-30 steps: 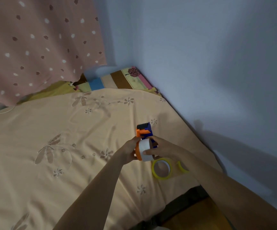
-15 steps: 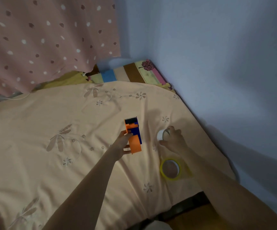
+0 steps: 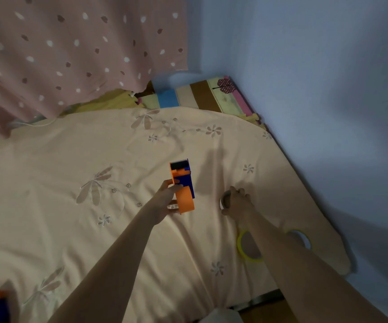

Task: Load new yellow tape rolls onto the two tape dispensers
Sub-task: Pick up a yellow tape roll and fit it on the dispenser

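Near bed's [image 3: 76, 229] right edge: dispenser loading
Left hand [image 3: 165, 203] grips orange-blue dispenser [image 3: 183, 187]; right hand [image 3: 237, 202] closed over white core [image 3: 223, 201]; two yellow rolls [image 3: 243, 247] nearer the corner.

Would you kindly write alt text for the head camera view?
A person's left hand holds an orange-and-blue tape dispenser above a floral bedsheet, while the right hand rests on a white empty core. Two yellow tape rolls lie near the right forearm.

I can't read any text, label, brand or number here, not on anything near either hand I'm watching.
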Available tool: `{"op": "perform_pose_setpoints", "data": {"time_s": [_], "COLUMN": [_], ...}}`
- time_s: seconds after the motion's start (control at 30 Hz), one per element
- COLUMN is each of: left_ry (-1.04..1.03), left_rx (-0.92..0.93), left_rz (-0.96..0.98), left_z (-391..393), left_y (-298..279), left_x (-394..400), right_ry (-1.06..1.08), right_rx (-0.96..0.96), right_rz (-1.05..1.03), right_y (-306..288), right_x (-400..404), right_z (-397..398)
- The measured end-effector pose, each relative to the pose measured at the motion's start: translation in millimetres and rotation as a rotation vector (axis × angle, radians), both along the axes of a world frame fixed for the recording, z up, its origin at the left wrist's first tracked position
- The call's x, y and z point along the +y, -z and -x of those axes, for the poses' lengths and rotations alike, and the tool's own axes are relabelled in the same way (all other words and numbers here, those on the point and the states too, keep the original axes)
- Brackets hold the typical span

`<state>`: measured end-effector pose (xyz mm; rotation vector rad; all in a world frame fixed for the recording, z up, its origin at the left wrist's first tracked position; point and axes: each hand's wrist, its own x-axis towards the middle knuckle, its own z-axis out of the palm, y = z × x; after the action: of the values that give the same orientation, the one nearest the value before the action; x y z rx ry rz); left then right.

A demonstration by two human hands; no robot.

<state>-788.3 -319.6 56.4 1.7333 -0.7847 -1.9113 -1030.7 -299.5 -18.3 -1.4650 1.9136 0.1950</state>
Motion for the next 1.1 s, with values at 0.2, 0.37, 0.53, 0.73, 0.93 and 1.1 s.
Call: {"op": "perform_pose_setpoints", "data": {"time_s": [0.2, 0.37, 0.53, 0.73, 0.93, 1.1], "left_ry": [0.026, 0.051, 0.078, 0.107, 0.047, 0.028], "left_rx": [0.005, 0.053, 0.07, 0.073, 0.105, 0.131], "left_rz": [-0.023, -0.022, -0.014, 0.032, 0.134, 0.212], "left_z": [-6, -3, -5, -17, -28, -38], "left_y": [-3, -5, -7, -11, -22, -37], "left_x": [-1, 4, 13, 27, 47, 57], "right_ry": [0.123, 0.201, 0.187, 0.212, 0.52, 0.617], "right_rx": [0.047, 0.092, 0.227, 0.226, -0.098, -0.667], "right_rz": [0.088, -0.129, -0.144, -0.039, 0.088, 0.332], "right_y": [-20, -13, -2, -6, -39, -98], "right_x": [30, 81, 111, 114, 98, 87], "right_z": [11, 9, -3, -3, 0, -14]}}
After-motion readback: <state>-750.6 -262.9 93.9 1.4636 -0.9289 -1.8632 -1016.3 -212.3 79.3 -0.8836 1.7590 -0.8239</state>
